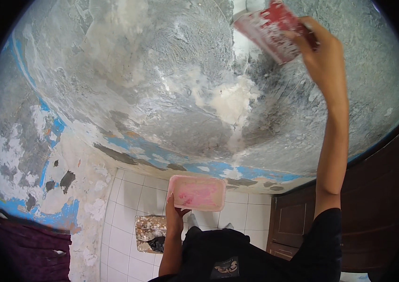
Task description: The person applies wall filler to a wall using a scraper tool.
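Trowel [271, 29]: upper right, against the wall [162, 84], in the right hand [319, 51]. Tray [197, 192]: low centre, on the left hand [176, 211], above the tiled floor [129, 225]. Door [349, 216]: right of tray. Floor object, possibly a bag [150, 233]: below-left of tray.

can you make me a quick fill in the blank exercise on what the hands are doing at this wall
1. The right hand presses a ____ scraper blade against the grey wall.
2. The left hand holds a ____ tray from below.
3. The floor below is covered in white ____.
4. At the right stands a dark ____ door.

Missing words: red; pink; tiles; wooden
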Demonstrator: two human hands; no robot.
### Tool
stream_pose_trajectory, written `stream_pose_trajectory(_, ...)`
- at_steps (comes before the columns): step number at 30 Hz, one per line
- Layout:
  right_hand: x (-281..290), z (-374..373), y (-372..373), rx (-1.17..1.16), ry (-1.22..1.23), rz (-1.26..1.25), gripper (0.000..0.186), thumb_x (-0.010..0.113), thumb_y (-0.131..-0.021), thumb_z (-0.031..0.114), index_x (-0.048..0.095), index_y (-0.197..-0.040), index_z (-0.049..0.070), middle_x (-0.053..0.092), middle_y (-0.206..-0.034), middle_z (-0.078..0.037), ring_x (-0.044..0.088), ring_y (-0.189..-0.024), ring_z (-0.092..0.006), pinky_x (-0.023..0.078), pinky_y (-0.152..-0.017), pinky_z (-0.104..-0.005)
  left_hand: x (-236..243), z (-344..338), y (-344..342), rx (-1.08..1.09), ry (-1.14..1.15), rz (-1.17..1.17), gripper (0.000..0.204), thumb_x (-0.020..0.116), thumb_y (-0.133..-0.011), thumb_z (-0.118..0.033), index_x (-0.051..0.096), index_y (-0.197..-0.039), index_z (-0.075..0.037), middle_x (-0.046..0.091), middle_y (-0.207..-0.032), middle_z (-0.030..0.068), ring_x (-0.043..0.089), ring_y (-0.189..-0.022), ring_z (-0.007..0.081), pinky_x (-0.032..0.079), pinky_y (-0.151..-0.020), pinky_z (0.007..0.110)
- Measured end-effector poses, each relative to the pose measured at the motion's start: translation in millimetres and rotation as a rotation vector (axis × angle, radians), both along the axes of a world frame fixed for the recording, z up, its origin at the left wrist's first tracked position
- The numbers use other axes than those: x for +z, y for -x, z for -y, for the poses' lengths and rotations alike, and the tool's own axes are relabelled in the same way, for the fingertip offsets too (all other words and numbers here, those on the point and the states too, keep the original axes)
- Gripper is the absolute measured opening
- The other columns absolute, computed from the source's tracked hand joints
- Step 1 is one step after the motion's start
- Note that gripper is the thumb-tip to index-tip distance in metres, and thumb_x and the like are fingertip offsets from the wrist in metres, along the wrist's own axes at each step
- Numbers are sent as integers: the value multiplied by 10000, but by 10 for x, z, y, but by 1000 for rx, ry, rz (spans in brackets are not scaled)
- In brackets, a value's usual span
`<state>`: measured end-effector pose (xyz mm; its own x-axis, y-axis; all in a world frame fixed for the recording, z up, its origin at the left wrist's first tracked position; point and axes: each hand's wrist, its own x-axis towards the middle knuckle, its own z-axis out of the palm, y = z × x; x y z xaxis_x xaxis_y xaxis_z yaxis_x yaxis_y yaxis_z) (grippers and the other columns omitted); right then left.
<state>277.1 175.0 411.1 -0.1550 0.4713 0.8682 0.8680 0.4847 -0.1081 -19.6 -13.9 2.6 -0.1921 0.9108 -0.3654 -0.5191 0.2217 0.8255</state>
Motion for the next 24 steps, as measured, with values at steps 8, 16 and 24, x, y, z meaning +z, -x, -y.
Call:
stream_pose_trajectory(8, -304, 416, -494, 81, 426, 105, 186, 739, -866, 116, 686, -1030, 44, 691, -828, -156, 644, -685, -238, 506, -684, -355, 14, -71, -141, -48, -1, 3, 571, 401, -1037, -489, 467, -1411, -63, 629, -1275, 119, 673, -1116, 236, 613, -821, 396)
stream_pose_trajectory(16, -1082, 216, -808, -46, 347, 201, 129, 701, -863, 102, 679, -990, 85, 699, -939, -103, 673, -841, -359, 511, -697, -445, 56, -127, -396, -152, -31, -11, 573, 412, -1040, -493, 447, -1423, -69, 616, -1292, 125, 665, -1131, 253, 595, -865, 423)
stream_pose_trajectory(24, -391, 71, -869, -67, -48, 141, 181, 695, -874, 101, 698, -1054, 90, 714, -952, -117, 683, -847, -360, 525, -701, -428, 8, -73, -568, -171, -13, 7, 570, 423, -1040, -486, 438, -1432, -72, 611, -1300, 125, 663, -1132, 252, 593, -864, 427)
